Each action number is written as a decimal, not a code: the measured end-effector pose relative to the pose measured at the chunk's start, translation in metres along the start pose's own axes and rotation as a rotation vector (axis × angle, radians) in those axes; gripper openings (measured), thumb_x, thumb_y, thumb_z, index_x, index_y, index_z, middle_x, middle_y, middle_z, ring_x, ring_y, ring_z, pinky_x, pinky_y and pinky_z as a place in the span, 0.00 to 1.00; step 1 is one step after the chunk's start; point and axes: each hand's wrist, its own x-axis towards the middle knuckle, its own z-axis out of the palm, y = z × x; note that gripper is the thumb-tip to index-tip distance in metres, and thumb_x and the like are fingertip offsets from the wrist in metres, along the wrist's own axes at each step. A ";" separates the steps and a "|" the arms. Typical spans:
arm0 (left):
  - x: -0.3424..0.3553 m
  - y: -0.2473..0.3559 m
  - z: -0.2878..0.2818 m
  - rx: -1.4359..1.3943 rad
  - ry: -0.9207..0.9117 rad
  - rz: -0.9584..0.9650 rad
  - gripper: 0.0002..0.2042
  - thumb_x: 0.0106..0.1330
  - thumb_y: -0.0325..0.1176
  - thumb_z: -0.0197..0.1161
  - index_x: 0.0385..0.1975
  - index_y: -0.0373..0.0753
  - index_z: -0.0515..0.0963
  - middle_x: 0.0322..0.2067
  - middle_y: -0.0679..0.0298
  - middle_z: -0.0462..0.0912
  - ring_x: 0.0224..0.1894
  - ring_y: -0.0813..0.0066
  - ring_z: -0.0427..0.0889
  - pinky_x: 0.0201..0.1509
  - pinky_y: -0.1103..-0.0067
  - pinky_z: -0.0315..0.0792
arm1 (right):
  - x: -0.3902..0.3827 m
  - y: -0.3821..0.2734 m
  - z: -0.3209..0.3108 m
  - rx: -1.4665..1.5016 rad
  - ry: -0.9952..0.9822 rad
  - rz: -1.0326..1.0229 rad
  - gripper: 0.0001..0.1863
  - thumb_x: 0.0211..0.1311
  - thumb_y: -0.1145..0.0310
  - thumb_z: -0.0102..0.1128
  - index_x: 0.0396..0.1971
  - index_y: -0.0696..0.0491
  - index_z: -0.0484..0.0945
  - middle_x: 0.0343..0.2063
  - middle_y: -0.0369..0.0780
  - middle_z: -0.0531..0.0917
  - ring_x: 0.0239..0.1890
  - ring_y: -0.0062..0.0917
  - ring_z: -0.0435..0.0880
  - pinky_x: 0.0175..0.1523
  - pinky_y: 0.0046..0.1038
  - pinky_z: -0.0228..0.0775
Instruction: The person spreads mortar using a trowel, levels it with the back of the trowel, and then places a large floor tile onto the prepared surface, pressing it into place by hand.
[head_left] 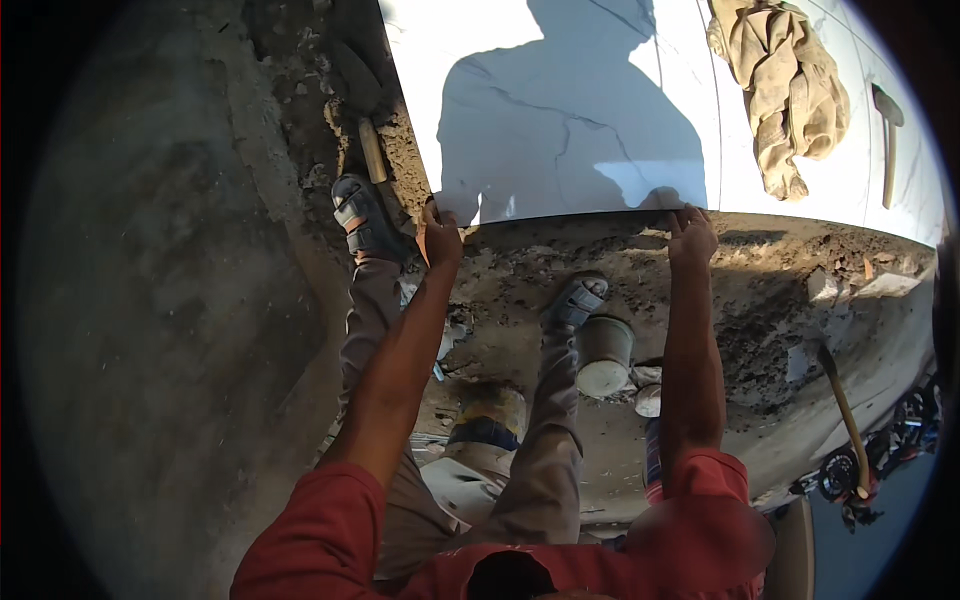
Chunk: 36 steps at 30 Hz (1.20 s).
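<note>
A large white floor tile (560,150) with grey marble-like veins lies in front of me, and my own shadow falls across it. At its near left corner my left hand (440,242) is closed on the edge. Farther right along the same near edge, my right hand (692,240) grips the tile with its fingertips. Where the fingers go under the edge, they are hidden. Just left of the tile, a tool with a wooden handle (372,150) and a dark blade, apparently a trowel, rests on the mortar.
On the white tiles at right lie a crumpled tan cloth (785,90) and a hammer (888,140). Loose mortar (770,345) spreads below the near edge. A grey bucket (605,358) stands by my right foot. A long-handled tool (845,415) leans at far right.
</note>
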 end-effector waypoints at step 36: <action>-0.072 0.059 -0.185 -0.481 -0.316 -0.092 0.18 0.69 0.51 0.50 0.31 0.41 0.73 0.14 0.71 0.64 0.13 0.81 0.65 0.18 0.80 0.59 | -0.147 -0.104 -0.020 0.040 -0.338 -0.272 0.17 0.57 0.72 0.64 0.46 0.58 0.73 0.36 0.39 0.79 0.40 0.26 0.79 0.46 0.30 0.72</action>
